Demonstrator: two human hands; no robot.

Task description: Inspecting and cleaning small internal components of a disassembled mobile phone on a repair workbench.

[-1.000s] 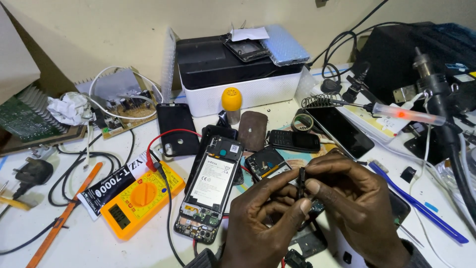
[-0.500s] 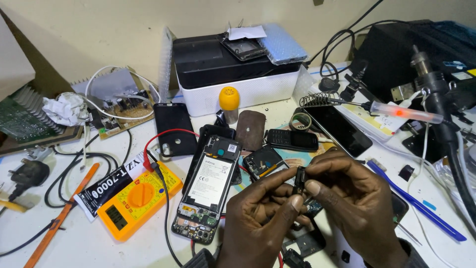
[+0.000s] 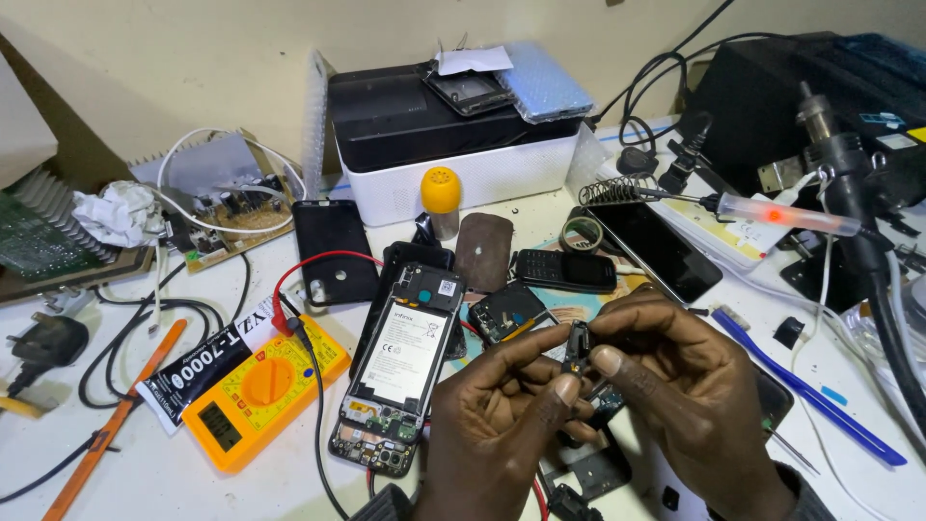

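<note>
Both my hands pinch one small black part (image 3: 577,345) between fingertips, left hand (image 3: 502,425) beside right hand (image 3: 694,396), near the opened phone (image 3: 400,371) and yellow multimeter (image 3: 256,391).

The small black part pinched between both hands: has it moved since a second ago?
No. The small black part remains pinched between the left hand and right hand, just right of the opened phone.

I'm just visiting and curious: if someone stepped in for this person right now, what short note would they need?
Left hand and right hand: both pinch one small black part between fingertips, held above the bench.
Opened phone, back off and battery showing, lies left of the hands, beside the yellow multimeter.
Done: phone is opened.
Left: the part is still in hand, not fitted anywhere.
</note>
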